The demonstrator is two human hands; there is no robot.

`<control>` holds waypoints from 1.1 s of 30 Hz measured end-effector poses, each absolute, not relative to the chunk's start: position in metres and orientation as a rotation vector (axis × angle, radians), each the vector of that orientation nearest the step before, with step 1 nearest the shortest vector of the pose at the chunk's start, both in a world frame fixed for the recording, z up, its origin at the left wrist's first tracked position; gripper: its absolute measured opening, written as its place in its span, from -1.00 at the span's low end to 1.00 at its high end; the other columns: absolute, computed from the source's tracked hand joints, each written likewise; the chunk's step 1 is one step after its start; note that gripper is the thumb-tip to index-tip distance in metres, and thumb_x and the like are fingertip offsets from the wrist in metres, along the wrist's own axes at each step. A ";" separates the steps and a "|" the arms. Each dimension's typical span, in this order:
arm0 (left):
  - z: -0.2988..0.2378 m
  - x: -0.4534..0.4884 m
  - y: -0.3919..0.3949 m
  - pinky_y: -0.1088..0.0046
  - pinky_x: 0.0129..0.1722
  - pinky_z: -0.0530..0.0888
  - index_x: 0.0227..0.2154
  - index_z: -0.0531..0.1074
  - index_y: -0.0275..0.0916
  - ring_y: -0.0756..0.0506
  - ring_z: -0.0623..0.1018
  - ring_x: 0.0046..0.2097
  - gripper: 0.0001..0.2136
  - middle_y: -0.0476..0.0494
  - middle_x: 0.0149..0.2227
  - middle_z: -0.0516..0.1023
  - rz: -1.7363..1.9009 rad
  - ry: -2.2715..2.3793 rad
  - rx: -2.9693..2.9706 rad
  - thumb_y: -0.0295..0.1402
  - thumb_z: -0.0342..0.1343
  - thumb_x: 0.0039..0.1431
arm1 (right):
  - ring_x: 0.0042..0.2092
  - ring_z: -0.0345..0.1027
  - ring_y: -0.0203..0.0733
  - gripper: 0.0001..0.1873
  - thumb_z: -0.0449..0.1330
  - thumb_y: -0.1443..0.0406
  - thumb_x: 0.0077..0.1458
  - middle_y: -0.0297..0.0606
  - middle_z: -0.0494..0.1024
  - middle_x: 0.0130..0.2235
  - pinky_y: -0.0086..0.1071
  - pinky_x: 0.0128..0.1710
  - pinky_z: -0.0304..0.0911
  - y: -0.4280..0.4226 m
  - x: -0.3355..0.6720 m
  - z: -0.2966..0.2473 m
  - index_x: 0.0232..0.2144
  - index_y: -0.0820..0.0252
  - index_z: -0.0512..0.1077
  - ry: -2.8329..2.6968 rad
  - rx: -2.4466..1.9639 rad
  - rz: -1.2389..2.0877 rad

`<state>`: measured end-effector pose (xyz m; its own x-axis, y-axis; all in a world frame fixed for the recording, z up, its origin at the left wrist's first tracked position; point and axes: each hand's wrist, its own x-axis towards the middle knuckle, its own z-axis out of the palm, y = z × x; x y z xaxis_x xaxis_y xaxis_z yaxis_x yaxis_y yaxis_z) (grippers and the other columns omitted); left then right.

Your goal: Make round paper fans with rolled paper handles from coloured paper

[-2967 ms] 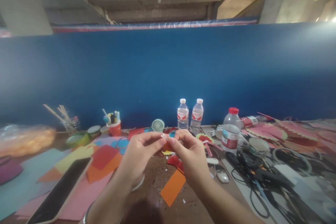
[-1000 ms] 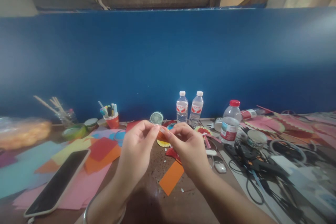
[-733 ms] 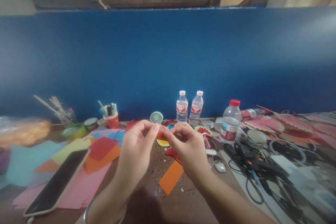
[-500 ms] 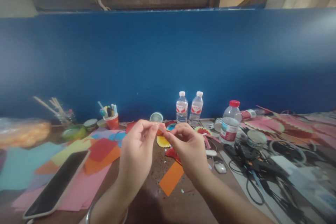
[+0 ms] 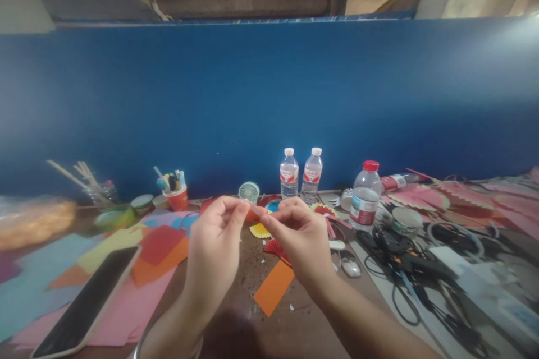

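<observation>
Between my two hands, above the middle of the table, is a small piece of orange paper (image 5: 253, 213). Thumb and fingers of my left hand (image 5: 217, 238) pinch its left end. My right hand (image 5: 300, 235) pinches the other end, and its fingers hide part of the paper. Just beyond and below the hands lie a yellow pleated paper fan (image 5: 260, 230) and a red pleated paper fan (image 5: 275, 248), partly covered. Below my right hand an orange paper rectangle (image 5: 274, 287) rests flat on the brown table (image 5: 236, 320).
Coloured paper sheets (image 5: 37, 269) and a phone (image 5: 90, 297) lie left. Behind stand a cup of pens (image 5: 176, 197), a small fan (image 5: 249, 192) and water bottles (image 5: 289, 174). A red-capped bottle (image 5: 365, 202), a computer mouse (image 5: 351, 264) and tangled cables (image 5: 391, 258) are right.
My hands have drawn slightly apart, showing more of the orange paper between the fingertips. The camera view has shifted a little; the things on the table stay in place.
</observation>
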<state>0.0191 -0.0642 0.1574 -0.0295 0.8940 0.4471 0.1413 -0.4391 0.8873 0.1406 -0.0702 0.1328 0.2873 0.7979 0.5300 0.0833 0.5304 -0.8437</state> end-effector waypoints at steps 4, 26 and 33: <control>0.158 0.018 -0.064 0.37 -0.27 0.48 -0.41 0.41 -0.25 -0.10 0.55 -0.28 -0.82 -0.13 -0.34 0.57 1.501 1.084 1.585 -0.24 0.01 0.08 | -0.43 0.22 -0.33 -0.86 0.24 0.36 -0.15 -0.35 0.32 -0.49 -0.42 -0.47 0.15 -0.070 0.140 0.134 -0.67 0.20 0.41 -1.198 -0.916 0.579; 0.161 0.021 -0.069 0.48 -0.44 0.46 -0.44 0.38 -0.20 -0.03 0.53 -0.41 -0.86 -0.01 -0.45 0.55 1.575 1.230 1.733 -0.27 0.00 0.09 | -0.43 0.25 -0.32 -0.83 0.21 0.24 -0.09 -0.33 0.37 -0.48 -0.41 -0.43 0.21 -0.068 0.142 0.131 -0.62 0.19 0.39 -1.245 -0.947 0.644; 0.163 0.018 -0.066 0.45 -0.40 0.43 -0.45 0.33 -0.20 -0.07 0.53 -0.38 -0.84 -0.05 -0.42 0.55 1.692 1.319 1.767 -0.25 -0.03 0.11 | -0.44 0.35 -0.27 -0.87 0.26 0.26 -0.16 -0.29 0.50 -0.48 -0.36 -0.44 0.29 -0.068 0.141 0.134 -0.47 0.17 0.46 -1.126 -0.876 0.930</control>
<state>0.0177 -0.0660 0.1628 -0.1528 0.7995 0.5808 0.3682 -0.4993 0.7843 0.1405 -0.0675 0.1342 0.1677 0.9263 0.3374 -0.1562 0.3629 -0.9187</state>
